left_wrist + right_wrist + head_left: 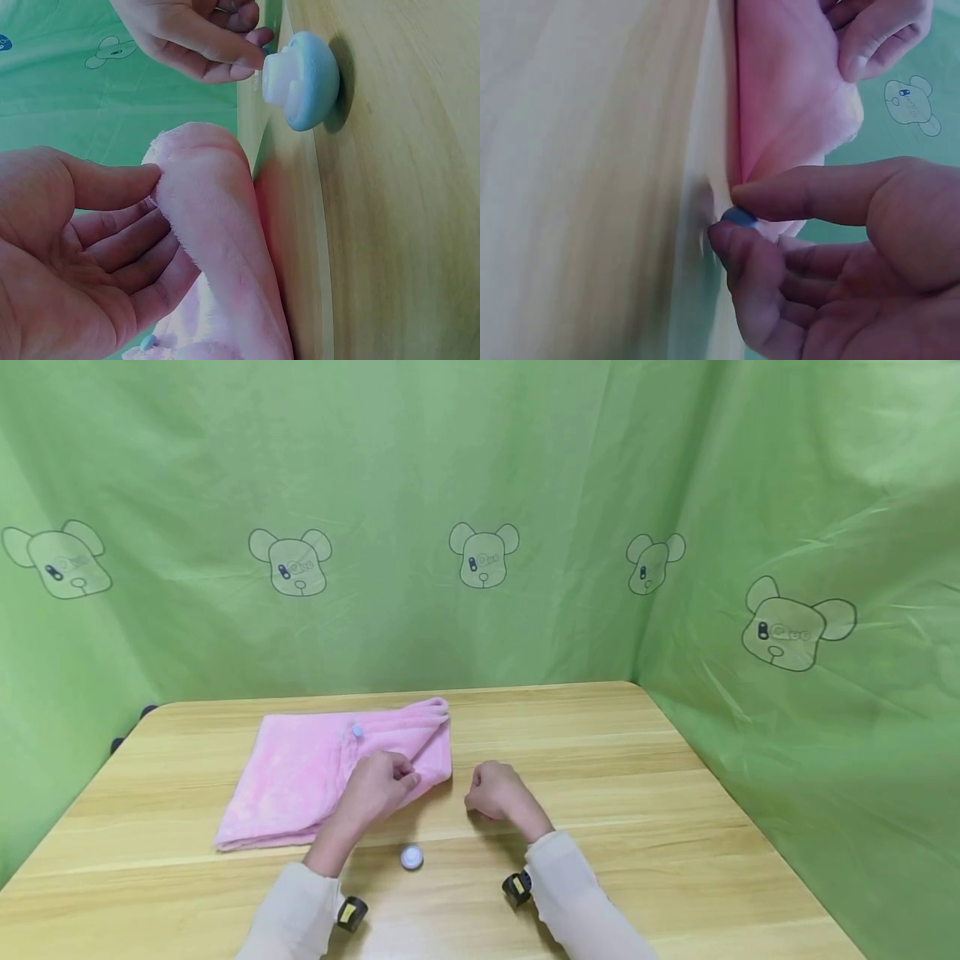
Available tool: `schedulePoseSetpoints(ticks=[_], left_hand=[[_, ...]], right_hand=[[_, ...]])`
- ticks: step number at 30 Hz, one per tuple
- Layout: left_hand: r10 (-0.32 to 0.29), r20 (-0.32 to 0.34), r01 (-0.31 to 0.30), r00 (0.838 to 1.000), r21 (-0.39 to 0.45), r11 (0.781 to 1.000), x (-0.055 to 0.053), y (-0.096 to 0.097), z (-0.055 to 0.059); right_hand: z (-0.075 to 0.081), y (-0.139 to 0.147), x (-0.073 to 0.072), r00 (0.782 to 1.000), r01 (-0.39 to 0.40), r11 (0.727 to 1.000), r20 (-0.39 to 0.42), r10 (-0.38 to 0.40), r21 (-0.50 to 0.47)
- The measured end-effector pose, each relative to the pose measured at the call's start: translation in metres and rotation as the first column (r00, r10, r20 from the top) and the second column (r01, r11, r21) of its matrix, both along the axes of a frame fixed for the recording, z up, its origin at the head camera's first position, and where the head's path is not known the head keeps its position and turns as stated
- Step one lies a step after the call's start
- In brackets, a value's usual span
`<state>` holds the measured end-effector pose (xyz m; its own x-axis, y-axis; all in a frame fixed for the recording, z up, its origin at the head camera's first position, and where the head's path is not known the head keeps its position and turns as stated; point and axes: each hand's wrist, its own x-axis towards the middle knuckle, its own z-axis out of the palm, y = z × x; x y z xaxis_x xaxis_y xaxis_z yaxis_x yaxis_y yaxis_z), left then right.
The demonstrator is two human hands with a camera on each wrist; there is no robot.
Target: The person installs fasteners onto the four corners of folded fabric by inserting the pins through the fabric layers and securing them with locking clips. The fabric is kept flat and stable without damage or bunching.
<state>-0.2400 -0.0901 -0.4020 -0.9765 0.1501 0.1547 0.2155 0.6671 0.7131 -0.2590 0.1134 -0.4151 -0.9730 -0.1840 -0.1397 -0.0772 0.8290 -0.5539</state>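
A folded pink plush cloth (296,768) lies on the left half of the table, its right end a little raised. My left hand (378,787) pinches the cloth's edge between thumb and forefinger, as the left wrist view shows. To the right, apart from the cloth, my right hand (497,791) is low over the table and holds a small rounded blue piece (739,217) between thumb and finger; much of that piece is hidden. On the wood between the forearms sits a mushroom-shaped light blue and white piece (412,857). Another small blue piece (357,730) is on the cloth.
The light wooden table (637,877) reaches to a green curtain (540,627) printed with bear faces at the back and sides. Both wrists wear small black cameras near the table surface.
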Motion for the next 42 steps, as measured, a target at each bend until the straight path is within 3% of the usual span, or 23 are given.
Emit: schedulePoseSetpoints(ticks=[4,9,13,19,35,42], left_hand=[[0.002,-0.005,-0.002,1.0,-0.008,1.0,0.0,0.0,0.0],[0.004,-0.022,-0.005,1.0,-0.035,0.999,0.0,0.0,0.0],[0.011,-0.006,-0.011,1.0,-0.02,1.0,-0.001,-0.001,-0.001],[0.015,0.0,-0.015,1.0,0.015,1.0,-0.001,-0.002,-0.001],[0.0,0.024,0.0,1.0,0.017,1.0,-0.002,-0.001,0.001],[-0.037,0.013,0.037,0.999,0.033,0.999,0.0,0.0,0.002]], right_hand=[[0.002,-0.002,0.001,0.999,-0.043,0.986,0.018,0.046,-0.161],[0.005,-0.005,0.001,0.988,-0.064,0.909,0.102,0.116,-0.411],[0.005,-0.008,0.002,0.979,-0.068,0.861,0.131,0.154,-0.504],[0.004,-0.016,0.004,0.975,-0.049,0.821,0.149,0.162,-0.569],[0.001,-0.021,0.005,0.981,0.0,0.818,0.161,0.112,-0.575],[-0.001,-0.023,0.005,0.983,0.01,0.817,0.157,0.099,-0.576]])
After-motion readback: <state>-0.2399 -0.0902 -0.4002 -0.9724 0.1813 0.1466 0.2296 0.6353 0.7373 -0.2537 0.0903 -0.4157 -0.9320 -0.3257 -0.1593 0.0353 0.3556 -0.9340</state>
